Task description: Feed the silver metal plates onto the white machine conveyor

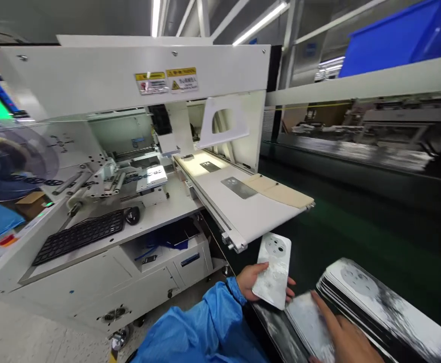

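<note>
The right hand, between four and five o'clock, lies over a small stack of pale panels, one finger at its upper edge; whether it grips or only touches the stack, one cannot tell. At five o'clock, the left hand is clamped on a white marbled phone back panel, thumb over one long edge, fingertips showing beyond the other, camera openings uppermost. The two hands are apart. A blue sleeve covers the left arm. At four o'clock a larger stack of marbled phone back panels rests on a dark green surface.

Just beyond the held panel, the white conveyor belt runs away toward twelve o'clock. A dark grey phone back panel lies on it near the centre, beside a cream board; a second dark panel lies farther in, under a bright light. Between eight and nine o'clock, a black keyboard and a mouse sit on the white machine's ledge.

Beyond, at eleven o'clock, yellow-topped warning labels mark the machine's upper front. At two o'clock, a blue bin stands above a pale rail. Ceiling lights shine farthest off.
</note>
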Tool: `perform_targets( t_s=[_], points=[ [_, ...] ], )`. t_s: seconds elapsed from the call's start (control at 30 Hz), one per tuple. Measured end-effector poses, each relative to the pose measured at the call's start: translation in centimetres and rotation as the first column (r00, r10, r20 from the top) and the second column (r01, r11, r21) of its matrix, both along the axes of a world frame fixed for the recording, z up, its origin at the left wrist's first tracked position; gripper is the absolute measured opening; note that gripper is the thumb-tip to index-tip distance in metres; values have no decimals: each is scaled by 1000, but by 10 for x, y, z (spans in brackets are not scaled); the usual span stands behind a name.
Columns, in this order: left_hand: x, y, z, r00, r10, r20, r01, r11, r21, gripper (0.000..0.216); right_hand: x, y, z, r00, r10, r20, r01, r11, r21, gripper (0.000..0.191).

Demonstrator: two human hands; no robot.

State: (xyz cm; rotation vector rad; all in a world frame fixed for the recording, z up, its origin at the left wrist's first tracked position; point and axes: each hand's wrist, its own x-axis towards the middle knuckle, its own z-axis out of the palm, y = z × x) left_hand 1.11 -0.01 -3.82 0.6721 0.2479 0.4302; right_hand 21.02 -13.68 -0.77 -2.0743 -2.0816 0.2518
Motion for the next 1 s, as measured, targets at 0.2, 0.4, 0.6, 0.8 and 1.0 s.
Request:
perform_targets(
  t_s=[0.2,0.4,0.6,0.8,1.0],
  points=[
    [-5,-12,23,998,48,-36,-50,997,-56,56,-17,-11,60,999,-26,-27,18,962,-272,99],
    [-5,-18,30,987,153,-50,-156,986,-59,48,-15,-12,68,999,-35,-1,33,950,-311,104],
    [-5,-16,26,987,153,-57,-157,985,-67,49,-10,-7,66,1000,-7,24,15,936,-351,109],
    [-5,-16,27,988,149,-51,-151,987,-52,47,-1,-8,71,999,0,43,17,921,-390,113],
    [-5,-16,26,989,140,-53,-143,989,-50,49,2,-10,81,992,5,125,46,915,-402,111]
  ],
)
